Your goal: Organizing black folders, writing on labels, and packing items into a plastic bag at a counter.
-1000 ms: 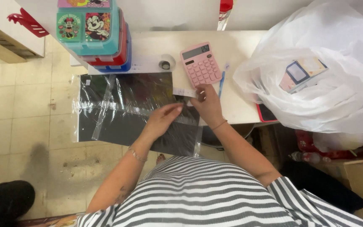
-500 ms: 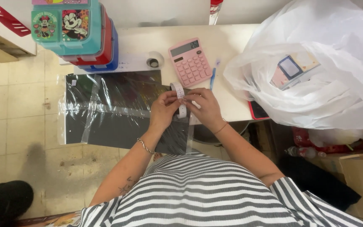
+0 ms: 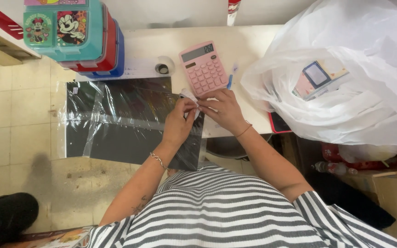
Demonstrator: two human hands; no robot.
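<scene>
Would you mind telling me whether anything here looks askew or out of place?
The dark sheet in clear wrap overhangs the table edge, with most of it over the floor. The wrap is creased. Both hands, left and right, pinch something small and white.

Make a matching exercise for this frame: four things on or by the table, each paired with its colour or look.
Things:
1. calculator
2. stacked lunch boxes
3. large plastic bag
4. wrapped sheet

Looks:
A. translucent white
B. pink
C. black under clear film
D. teal on top, red and blue below

Pairs: 1-B, 2-D, 3-A, 4-C
</scene>
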